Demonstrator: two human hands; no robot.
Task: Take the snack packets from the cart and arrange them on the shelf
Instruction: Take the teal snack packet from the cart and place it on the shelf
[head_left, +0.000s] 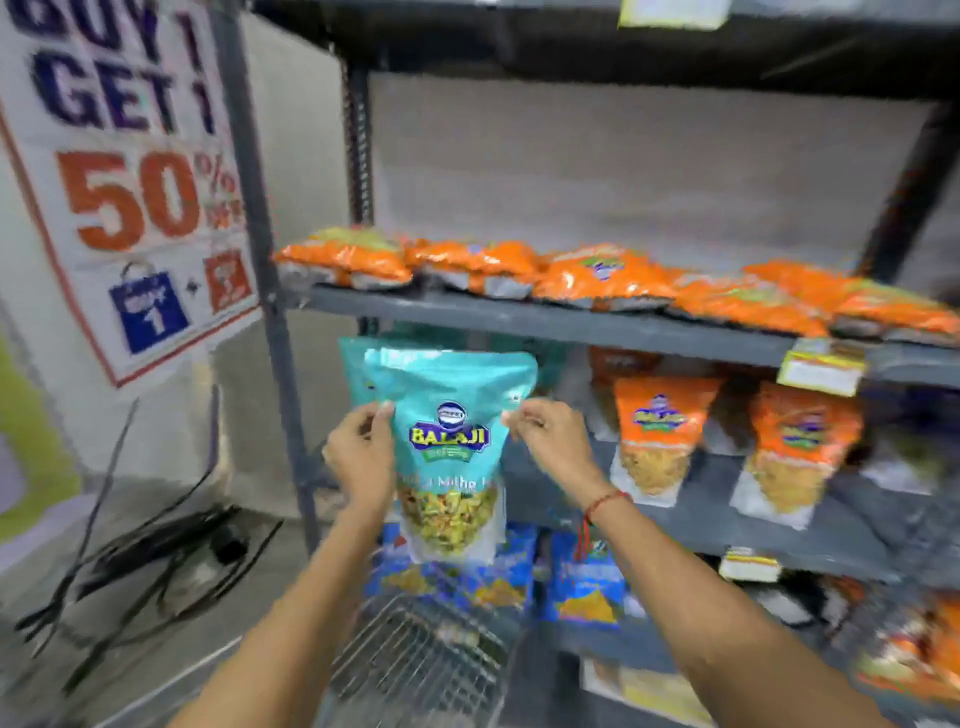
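A teal snack packet (449, 447) hangs upright in front of the left end of the middle shelf (691, 512). My left hand (361, 452) pinches its left edge and my right hand (553, 441) pinches its right edge. A second teal packet (356, 371) shows just behind it on the left. The wire cart (415, 660) sits below my forearms at the bottom centre.
Orange packets (597, 275) lie flat along the upper shelf; upright orange packets (657, 436) stand on the middle shelf to the right. Blue packets (584, 584) fill the lower shelf. A grey shelf post (270, 270), a sale poster (130, 171) and black cables (150, 561) are at left.
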